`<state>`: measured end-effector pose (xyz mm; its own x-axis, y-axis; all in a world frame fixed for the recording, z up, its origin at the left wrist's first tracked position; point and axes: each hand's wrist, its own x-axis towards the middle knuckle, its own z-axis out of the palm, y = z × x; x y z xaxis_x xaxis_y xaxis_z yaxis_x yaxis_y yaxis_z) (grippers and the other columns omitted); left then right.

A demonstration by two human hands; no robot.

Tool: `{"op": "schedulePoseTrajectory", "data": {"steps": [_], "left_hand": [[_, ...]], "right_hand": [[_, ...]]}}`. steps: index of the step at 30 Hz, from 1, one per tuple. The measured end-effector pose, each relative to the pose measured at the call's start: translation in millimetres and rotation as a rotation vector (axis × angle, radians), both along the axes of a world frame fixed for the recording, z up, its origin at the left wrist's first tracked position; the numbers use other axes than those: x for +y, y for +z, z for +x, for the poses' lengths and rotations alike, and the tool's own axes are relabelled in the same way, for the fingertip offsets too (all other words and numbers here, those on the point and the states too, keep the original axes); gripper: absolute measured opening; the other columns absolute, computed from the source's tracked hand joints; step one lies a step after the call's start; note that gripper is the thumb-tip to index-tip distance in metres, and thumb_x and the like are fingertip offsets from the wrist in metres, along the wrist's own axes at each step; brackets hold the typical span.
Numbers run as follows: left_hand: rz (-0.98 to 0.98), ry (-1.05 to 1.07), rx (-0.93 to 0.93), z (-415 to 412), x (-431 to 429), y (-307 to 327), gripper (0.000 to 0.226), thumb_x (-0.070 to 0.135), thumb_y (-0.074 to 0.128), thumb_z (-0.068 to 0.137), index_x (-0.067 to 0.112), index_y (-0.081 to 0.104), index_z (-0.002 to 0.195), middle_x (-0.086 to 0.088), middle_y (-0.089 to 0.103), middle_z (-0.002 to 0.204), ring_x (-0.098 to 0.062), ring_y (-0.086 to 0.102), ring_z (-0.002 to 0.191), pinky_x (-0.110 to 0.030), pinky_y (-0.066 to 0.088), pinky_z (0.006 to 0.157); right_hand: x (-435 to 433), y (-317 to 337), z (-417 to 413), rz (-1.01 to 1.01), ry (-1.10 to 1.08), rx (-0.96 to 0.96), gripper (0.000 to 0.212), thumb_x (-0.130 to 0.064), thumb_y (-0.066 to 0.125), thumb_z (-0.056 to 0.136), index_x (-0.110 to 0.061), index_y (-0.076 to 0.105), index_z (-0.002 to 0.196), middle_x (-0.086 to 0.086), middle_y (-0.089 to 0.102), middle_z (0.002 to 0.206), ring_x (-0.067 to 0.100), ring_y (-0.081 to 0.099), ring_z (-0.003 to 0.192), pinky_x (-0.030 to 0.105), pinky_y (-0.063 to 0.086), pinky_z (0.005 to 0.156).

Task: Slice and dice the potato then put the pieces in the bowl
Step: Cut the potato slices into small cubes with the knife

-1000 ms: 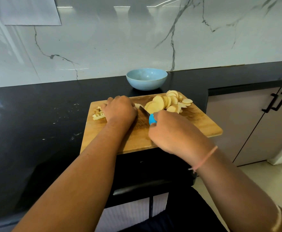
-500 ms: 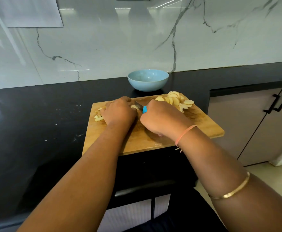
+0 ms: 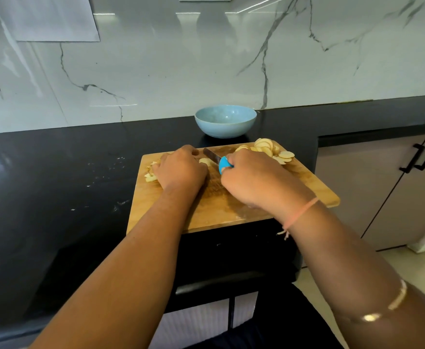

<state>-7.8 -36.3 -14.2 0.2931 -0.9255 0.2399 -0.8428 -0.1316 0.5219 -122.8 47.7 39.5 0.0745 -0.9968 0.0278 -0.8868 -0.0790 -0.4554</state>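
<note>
Head; right hand [image 3: 254, 180] fingers clamped on knife [image 3: 222, 165]; left hand [image 3: 181, 170] fingers curled on potato slice [image 3: 204, 161]

The bowl [image 3: 225, 121] stands behind the cutting board [image 3: 221, 205], potato slices [image 3: 274, 151] on its far-right corner.

Both forearms reach forward, left hand [image 3: 181, 170] knuckles-up, fingers curled under (grip hidden), right hand [image 3: 254, 177] fisted round knife [image 3: 217, 161].

Bright, even light fills the kitchen, leaving pale strip-shaped glare on the glossy marble backsplash [image 3: 206, 59] and a dull sheen on the black countertop [image 3: 42, 172]. Wide-angle distortion bows the edges, and the gold bangle [image 3: 395, 301] at lower right is smeared by blur.
</note>
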Motion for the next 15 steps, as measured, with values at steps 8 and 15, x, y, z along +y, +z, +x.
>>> {"op": "schedulePoseTrajectory", "data": {"steps": [8,15], "left_hand": [[0.029,0.02,0.04,0,-3,-1,0.035,0.025,0.062,0.089,0.03,0.056,0.123,0.002,0.064,0.116,-0.022,0.049,0.119,-0.044,0.035,0.105],[-0.02,0.012,0.04,0,-5,-5,0.032,0.023,0.058,0.09,0.03,0.057,0.121,0.002,0.067,0.105,-0.022,0.052,0.113,-0.044,0.034,0.103]], "right_hand": [[-5,-11,10,0.029,0.033,0.086,0.039,-0.027,0.043,0.096,-0.018,0.048,0.133,-0.004,0.047,0.087,0.017,0.051,0.088,0.031,0.048,0.08],[33,-11,-12,0.067,0.075,0.075,0.042,-0.027,0.04,0.097,-0.021,0.043,0.139,-0.001,0.056,0.108,0.015,0.054,0.097,0.032,0.049,0.089]]}}
